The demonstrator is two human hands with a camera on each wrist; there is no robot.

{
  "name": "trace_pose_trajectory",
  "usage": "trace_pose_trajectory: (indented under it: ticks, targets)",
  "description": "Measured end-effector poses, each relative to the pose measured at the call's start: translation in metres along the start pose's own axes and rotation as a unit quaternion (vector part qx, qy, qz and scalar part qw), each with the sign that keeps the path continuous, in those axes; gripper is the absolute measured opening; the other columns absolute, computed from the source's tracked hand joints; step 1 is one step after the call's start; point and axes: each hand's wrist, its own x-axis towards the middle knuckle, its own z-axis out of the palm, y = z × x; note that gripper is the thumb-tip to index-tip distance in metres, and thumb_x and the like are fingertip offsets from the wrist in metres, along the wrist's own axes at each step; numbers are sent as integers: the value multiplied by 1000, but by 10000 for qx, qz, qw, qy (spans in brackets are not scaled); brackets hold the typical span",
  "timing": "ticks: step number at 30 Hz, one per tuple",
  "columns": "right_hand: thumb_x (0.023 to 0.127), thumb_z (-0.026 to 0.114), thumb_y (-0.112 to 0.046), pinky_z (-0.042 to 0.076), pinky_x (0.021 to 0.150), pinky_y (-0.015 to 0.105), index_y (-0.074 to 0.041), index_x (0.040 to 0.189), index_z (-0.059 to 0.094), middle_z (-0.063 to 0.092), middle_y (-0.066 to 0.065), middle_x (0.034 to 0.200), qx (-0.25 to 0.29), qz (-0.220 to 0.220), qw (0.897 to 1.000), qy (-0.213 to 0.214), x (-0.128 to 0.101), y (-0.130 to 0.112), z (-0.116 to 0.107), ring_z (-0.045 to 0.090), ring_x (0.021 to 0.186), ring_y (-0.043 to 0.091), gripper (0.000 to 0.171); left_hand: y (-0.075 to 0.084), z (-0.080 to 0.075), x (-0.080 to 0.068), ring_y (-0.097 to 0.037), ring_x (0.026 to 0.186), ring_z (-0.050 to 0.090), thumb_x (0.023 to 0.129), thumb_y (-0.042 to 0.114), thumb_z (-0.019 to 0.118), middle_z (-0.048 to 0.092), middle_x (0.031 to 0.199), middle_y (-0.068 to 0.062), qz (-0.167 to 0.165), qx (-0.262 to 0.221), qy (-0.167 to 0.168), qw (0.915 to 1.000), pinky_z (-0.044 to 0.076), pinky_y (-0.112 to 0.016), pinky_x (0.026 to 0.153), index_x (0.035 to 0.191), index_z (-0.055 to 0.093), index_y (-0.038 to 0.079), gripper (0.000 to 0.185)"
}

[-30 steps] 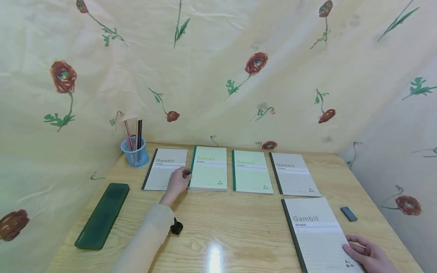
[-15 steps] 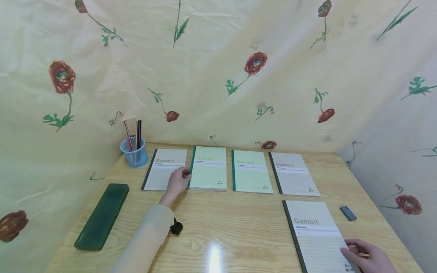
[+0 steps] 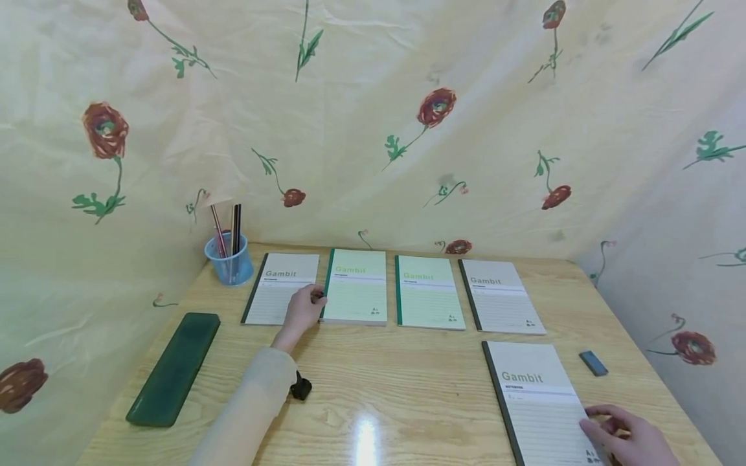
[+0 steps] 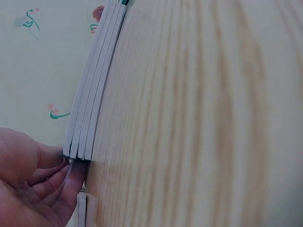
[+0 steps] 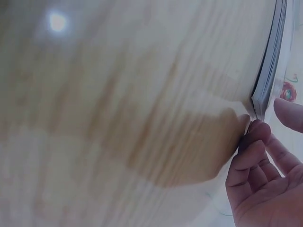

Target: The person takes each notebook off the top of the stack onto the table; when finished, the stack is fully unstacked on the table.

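Note:
My left hand (image 3: 304, 309) grips the left edge of a pale green notebook stack (image 3: 358, 291) with a dark green spine. In the left wrist view, that stack (image 4: 97, 90) shows several layers, with the thumb and fingers of the left hand (image 4: 45, 182) at its corner. On the near right lies a white notebook (image 3: 539, 404) with a black spine, reading "Gambit". My right hand (image 3: 629, 437) holds its right edge, thumb over the cover and fingers curled at the side. In the right wrist view, the notebook's edge (image 5: 270, 71) runs in between thumb and fingers of the right hand (image 5: 265, 177).
White (image 3: 280, 278) and green (image 3: 431, 294) notebooks flank the gripped stack, and another white notebook (image 3: 502, 298) lies farther right. A blue cup (image 3: 233, 266) of pencils stands back left. A dark green case (image 3: 175, 369) lies on the left, a small dark block (image 3: 593, 364) on the right.
The near white notebook has slid slightly toward the person, with the right hand shifting a little left along its edge. The left hand keeps its place.

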Motion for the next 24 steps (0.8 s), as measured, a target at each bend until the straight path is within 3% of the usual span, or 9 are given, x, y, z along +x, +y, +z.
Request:
trace_pose_trajectory:
  ticks: [7, 13, 24]
  targets:
    - [85, 71, -58, 37, 59, 30, 13, 127, 53, 55, 5, 86, -180, -84, 9996, 195, 6, -6, -5, 51, 76, 21, 84, 0, 1, 2, -28, 102, 61, 99, 6, 60, 65, 113, -16, -42, -8, -22, 10000, 51, -41, 87, 125, 61, -4, 29]
    - [95, 63, -50, 41, 58, 30, 10, 120, 60, 62, 4, 88, -568, -727, 9940, 584, 13, -32, -14, 53, 79, 20, 64, -1, 1, 2, -28, 102, 61, 99, 6, 60, 65, 113, -15, -39, 0, -19, 10000, 51, -41, 86, 125, 62, -4, 28]
    - [94, 71, -30, 44, 56, 25, 1, 106, 69, 63, 2, 81, -764, -2436, 9581, 1299, 29, -93, -7, 54, 68, 11, 34, -3, 1, 2, -28, 102, 61, 99, 6, 61, 66, 113, -15, 18, 52, 0, 10000, 51, -41, 87, 124, 62, -4, 27]
